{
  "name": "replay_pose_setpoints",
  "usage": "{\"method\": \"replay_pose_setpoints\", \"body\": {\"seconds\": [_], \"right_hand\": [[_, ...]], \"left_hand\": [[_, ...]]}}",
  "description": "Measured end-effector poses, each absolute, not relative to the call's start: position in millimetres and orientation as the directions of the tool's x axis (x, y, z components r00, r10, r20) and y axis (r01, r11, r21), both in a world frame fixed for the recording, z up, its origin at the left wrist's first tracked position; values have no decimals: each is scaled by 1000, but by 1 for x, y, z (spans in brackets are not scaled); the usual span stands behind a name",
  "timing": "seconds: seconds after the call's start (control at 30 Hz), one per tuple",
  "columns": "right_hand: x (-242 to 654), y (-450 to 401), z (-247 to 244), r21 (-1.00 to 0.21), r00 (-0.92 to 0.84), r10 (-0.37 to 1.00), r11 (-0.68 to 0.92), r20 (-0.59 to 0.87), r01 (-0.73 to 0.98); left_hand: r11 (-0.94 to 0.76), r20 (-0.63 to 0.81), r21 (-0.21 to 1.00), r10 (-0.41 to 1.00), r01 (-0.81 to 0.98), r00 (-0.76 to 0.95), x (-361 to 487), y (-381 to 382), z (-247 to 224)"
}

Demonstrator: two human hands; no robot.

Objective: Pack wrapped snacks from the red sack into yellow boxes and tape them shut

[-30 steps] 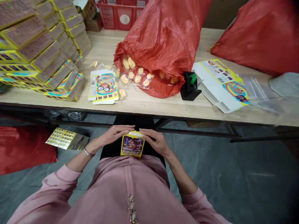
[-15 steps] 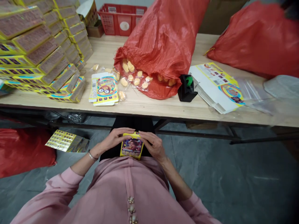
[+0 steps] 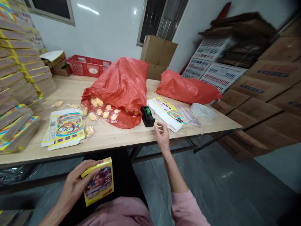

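The left grip (image 3: pixel 72 188) has closed around a small yellow printed box (image 3: pixel 98 184), fingers wrapped over its upper edge, and holds it low in front of the person's lap, well below the bench (image 3: pixel 122 138). Judging by its look, the box is light, thin card, fairly stiff while closed but easily dented at the corners, and its glossy face may be a little slippery. Its long sides look like the surest place to hold it without crushing it.

The right grip (image 3: pixel 161 135) is open and empty, fingers loosely curled, at the bench's front edge; whether the fingertips touch the wood I can't tell. Just beyond it, to one side, sits a black tape dispenser (image 3: pixel 147 116), and on the other a flat printed carton blank (image 3: pixel 166 114). Further from that grip, a red woven sack (image 3: pixel 117 91) spills wrapped yellow sweets (image 3: pixel 92 116) onto the bench, and a flattened printed box (image 3: pixel 66 127) lies nearer the left grip, with stacked cartons (image 3: pixel 16 84) beyond it
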State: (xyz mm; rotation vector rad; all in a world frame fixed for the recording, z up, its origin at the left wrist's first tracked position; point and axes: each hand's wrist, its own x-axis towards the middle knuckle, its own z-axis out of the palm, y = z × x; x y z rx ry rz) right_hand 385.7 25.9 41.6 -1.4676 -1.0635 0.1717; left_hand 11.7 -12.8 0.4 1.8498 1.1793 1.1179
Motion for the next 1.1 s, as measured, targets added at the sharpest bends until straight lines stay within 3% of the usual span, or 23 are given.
{"method": "replay_pose_setpoints", "body": {"seconds": [0.13,0.37,0.57,0.77,0.97,1.1], "right_hand": [[428,84,51,-888,547,768,62,334,455],[435,110,53,-964,462,876,11,138,266],[437,98,50,-988,482,865,85,137,127],[422,92,22,-966,574,785,117,232,232],[419,79,18,-933,616,764,-51,192,355],[412,70,19,-896,641,743,-132,195,425]], "left_hand": [[-500,425,803,862,324,278,9,-9,-5],[-558,438,759,818,334,372,13,-17,-2],[-540,456,757,840,369,294,6,-15,-3],[-539,436,727,841,425,321,-6,-12,-21],[-550,350,697,821,461,450,0,-31,-3],[-584,438,672,809,456,391,-1,-41,-4]]}}
